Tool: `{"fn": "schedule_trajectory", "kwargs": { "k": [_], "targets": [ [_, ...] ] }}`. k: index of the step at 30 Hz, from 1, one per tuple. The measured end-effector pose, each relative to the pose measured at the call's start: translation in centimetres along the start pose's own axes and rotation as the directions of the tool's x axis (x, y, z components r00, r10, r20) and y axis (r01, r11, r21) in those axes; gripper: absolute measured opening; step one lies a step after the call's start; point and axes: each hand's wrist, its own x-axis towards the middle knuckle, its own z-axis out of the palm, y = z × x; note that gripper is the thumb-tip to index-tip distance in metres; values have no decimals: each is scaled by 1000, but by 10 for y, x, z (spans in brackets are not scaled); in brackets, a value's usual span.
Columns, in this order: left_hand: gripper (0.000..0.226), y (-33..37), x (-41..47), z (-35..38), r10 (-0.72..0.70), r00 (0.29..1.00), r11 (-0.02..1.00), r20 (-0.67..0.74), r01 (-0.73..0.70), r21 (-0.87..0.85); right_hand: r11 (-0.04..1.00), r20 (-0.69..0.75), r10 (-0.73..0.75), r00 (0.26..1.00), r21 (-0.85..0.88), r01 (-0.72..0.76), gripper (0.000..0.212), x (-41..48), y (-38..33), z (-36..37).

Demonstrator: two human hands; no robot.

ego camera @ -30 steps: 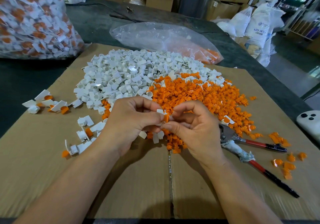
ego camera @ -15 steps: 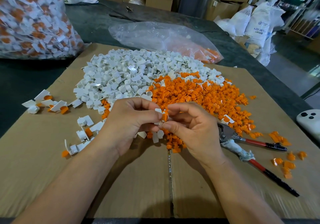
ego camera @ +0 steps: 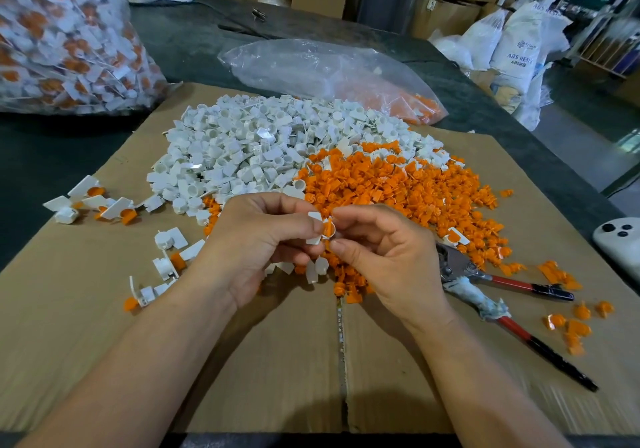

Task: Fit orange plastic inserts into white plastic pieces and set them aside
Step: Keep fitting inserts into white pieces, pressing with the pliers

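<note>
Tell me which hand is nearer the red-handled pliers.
Right. The right hand sits just left of the pliers, by their head; the left hand is farther left, beyond it.

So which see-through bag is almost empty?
The see-through bag lying flat behind the white pile, with just some orange inserts in its right end. The other bag, far left, bulges with white-and-orange pieces.

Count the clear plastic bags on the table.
2: one full bag at the far left; one slack bag behind the white pile.
</note>
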Motion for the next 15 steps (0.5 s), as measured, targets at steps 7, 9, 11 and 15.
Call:
{"fn": "schedule_trajectory", "kwargs": {
  "k": [7,9,11,15],
  "targets": [
    [31,0,0,0,-16,1000,1000,2,16,-18,1000,1,-6,1000,10,6,38,0,4,0],
    [30,0,1,0,-14,1000,1000,2,14,-23,1000,-2,-17,1000,2,17,36,0,3,0],
    [26,-1,1,0,-7,1000,1000,-2,7,-11,998,-18,-50,999,-49,49,36,0,2,1],
    [17,-3,1,0,10,1000,999,-4,-10,43,970,-36,-130,991,-210,119,31,1,3,1]
  ]
}}
